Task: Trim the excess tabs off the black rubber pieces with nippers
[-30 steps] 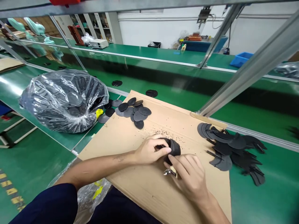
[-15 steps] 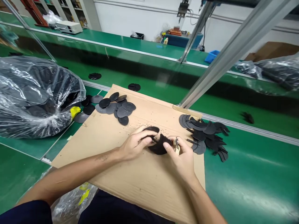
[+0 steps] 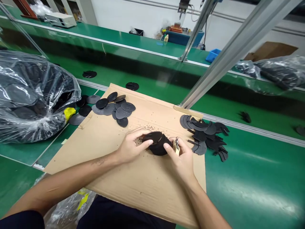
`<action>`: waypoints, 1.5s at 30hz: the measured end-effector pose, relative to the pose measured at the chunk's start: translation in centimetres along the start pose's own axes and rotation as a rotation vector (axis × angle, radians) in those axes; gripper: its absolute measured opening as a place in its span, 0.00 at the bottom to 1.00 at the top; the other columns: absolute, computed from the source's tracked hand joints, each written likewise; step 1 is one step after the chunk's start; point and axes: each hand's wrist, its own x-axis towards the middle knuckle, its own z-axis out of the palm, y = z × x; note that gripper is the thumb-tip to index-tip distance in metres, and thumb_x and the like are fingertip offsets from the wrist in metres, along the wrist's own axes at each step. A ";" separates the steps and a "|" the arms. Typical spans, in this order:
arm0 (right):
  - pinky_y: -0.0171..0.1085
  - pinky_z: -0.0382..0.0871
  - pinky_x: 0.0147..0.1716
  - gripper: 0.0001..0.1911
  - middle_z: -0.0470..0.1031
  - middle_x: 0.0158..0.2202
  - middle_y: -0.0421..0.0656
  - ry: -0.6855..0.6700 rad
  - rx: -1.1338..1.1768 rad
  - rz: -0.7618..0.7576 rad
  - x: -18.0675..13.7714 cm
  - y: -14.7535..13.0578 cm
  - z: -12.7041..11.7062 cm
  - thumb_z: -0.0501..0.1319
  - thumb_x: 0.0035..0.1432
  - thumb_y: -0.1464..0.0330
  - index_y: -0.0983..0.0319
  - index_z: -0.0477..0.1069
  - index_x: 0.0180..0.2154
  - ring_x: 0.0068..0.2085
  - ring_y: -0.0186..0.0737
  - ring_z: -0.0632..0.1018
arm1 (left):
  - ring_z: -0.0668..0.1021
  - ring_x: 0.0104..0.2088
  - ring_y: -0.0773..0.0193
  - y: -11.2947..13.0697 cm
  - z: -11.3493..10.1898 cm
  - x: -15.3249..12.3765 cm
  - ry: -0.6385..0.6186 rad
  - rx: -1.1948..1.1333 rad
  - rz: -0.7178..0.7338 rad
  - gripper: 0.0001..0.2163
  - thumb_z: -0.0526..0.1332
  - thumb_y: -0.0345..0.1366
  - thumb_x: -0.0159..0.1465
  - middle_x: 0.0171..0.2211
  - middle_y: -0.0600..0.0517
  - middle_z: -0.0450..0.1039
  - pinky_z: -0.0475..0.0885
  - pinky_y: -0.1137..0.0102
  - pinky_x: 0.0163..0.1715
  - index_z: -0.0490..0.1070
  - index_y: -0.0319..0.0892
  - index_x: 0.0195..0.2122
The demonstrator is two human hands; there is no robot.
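Observation:
My left hand point(image 3: 134, 143) pinches a black disc-shaped piece point(image 3: 153, 137) between thumb and fingers. Against it, my right hand point(image 3: 182, 157) grips a second black piece point(image 3: 160, 150) with a curved edge, the thumb pressing on its surface. A small pair of nippers point(image 3: 177, 147) with pale handles is tucked in the same right hand, metal jaws pointing up. Both hands are just above a cardboard sheet point(image 3: 133, 183), where tiny black specks lie scattered. Whether the two black pieces are joined cannot be made out.
Loose black discs point(image 3: 124, 111) lie on the cardboard's far left. Black pieces point(image 3: 207, 133) are heaped at its right edge. A clear plastic bag point(image 3: 35, 98) of black discs stands at left. A metal post point(image 3: 226, 60) rises behind the cardboard, from the green bench point(image 3: 250, 178).
My left hand has brought its disc down and against the piece in my right hand, closing the gap between them. The nippers stay in my right hand. The view has shifted slightly.

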 end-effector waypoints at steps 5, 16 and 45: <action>0.35 0.67 0.29 0.16 0.68 0.27 0.38 -0.028 -0.028 -0.025 -0.1 0.2 0.1 0.67 0.58 0.54 0.59 0.71 0.33 0.28 0.36 0.68 | 0.78 0.42 0.60 0.1 0.2 0.1 -0.020 0.071 0.018 0.09 0.66 0.36 0.64 0.39 0.48 0.75 0.76 0.64 0.45 0.79 0.42 0.45; 0.35 0.66 0.27 0.12 0.70 0.27 0.38 0.008 -0.029 -0.054 -0.6 -0.1 0.4 0.67 0.58 0.59 0.59 0.71 0.32 0.27 0.35 0.68 | 0.81 0.42 0.63 0.3 0.7 -0.7 -0.110 -0.229 -0.336 0.11 0.66 0.35 0.64 0.44 0.48 0.78 0.76 0.71 0.41 0.68 0.42 0.45; 0.36 0.68 0.29 0.13 0.72 0.28 0.39 0.005 -0.023 -0.025 -0.4 -0.2 0.1 0.67 0.58 0.56 0.59 0.71 0.33 0.29 0.37 0.70 | 0.78 0.47 0.57 0.3 -0.8 0.7 -0.153 0.122 0.010 0.09 0.66 0.38 0.64 0.43 0.46 0.77 0.74 0.63 0.49 0.74 0.41 0.44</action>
